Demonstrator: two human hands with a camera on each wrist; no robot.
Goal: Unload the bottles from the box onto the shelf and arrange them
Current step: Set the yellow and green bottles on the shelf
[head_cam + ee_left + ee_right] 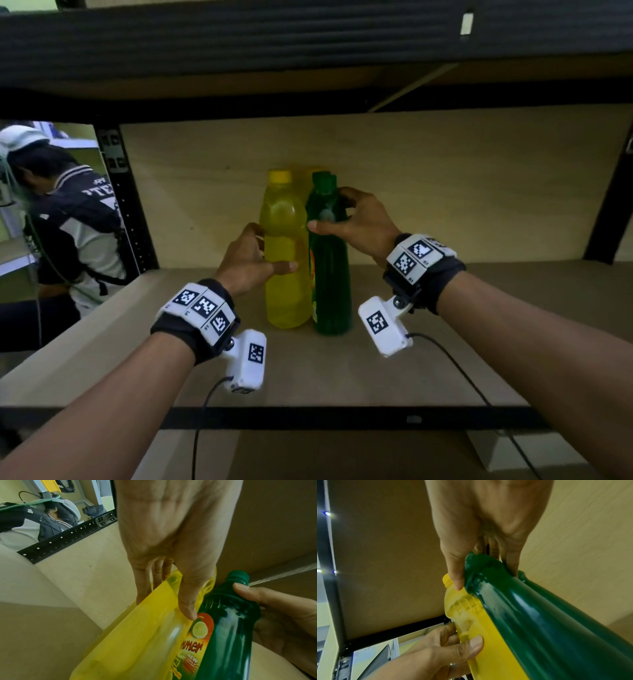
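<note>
The step right now looks like setting two bottles side by side on the shelf and making them neat. To do it well, both bottles should stand flat on their bottoms before either hand lets go. They are tall and thin, so I think they could tip if pushed near the top. It seems best to slide them slowly, keep them straight up, and loosen the fingers only when nothing wobbles.

The left hand is wrapped around the middle of the yellow bottle, with the thumb across the front and the fingers around the far side. The right hand is gripping the green bottle up high, near its neck, with the thumb on the front.

Both bottles stand upright near the middle of the shelf, touching each other. The yellow bottle sits at about 3 o'clock from the left hand. The green bottle sits at about 9 o'clock from the right hand, and its body reaches down toward 6 o'clock below that hand. More caps show right behind these two, so other bottles may stand there. The box is not in view.
</note>
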